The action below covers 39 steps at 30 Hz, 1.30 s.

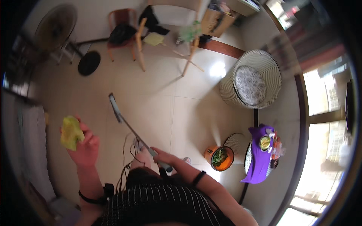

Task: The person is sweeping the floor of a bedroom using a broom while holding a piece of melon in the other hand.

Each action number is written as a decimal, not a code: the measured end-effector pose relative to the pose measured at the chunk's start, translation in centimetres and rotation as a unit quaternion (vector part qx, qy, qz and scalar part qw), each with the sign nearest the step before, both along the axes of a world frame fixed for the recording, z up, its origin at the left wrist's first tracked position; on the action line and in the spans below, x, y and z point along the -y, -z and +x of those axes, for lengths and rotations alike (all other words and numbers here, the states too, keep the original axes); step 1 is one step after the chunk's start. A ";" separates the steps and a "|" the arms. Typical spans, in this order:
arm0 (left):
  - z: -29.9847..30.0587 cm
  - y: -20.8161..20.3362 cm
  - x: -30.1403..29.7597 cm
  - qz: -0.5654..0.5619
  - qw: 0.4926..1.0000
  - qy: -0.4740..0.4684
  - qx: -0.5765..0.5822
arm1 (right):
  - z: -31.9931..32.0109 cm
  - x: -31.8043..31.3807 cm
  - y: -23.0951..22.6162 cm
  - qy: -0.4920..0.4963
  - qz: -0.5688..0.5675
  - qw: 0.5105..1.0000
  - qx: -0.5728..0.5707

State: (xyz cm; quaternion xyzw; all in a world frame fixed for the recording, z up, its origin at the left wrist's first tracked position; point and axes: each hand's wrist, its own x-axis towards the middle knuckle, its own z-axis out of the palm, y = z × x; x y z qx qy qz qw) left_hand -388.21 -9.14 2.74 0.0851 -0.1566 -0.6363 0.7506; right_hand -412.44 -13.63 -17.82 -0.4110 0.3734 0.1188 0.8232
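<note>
In my left hand (89, 146), raised at the left, is a crumpled yellow-green cloth (71, 134), pinched between the fingers. My right hand (163, 157) grips the grey handle of a thin stick-like tool that looks like a squeegee (130, 129). Its shaft slants up and left, away from my body. A narrow grey head sits at the far end, over the tiled floor; whether it touches the floor I cannot tell.
Chairs (122, 17) and a round fan (56, 26) stand along the far side. To the right are a large woven basket (229, 84), an orange bucket (209, 152) with greens inside, and a small table under a purple cloth (258, 165). Dark cables (123, 162) hang near my legs.
</note>
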 end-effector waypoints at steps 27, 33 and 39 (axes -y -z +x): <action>37.1 0.6 5.7 0.072 0.863 -0.499 -0.037 | 50.6 47.1 9.7 0.238 -0.099 0.962 -0.089; 40.3 1.7 11.8 0.129 0.842 -0.522 -0.038 | 54.5 57.0 16.5 0.136 -0.217 0.944 -0.207; 40.8 1.6 12.6 0.176 0.813 -0.555 -0.023 | 54.6 56.0 18.4 -0.018 -0.184 0.927 -0.327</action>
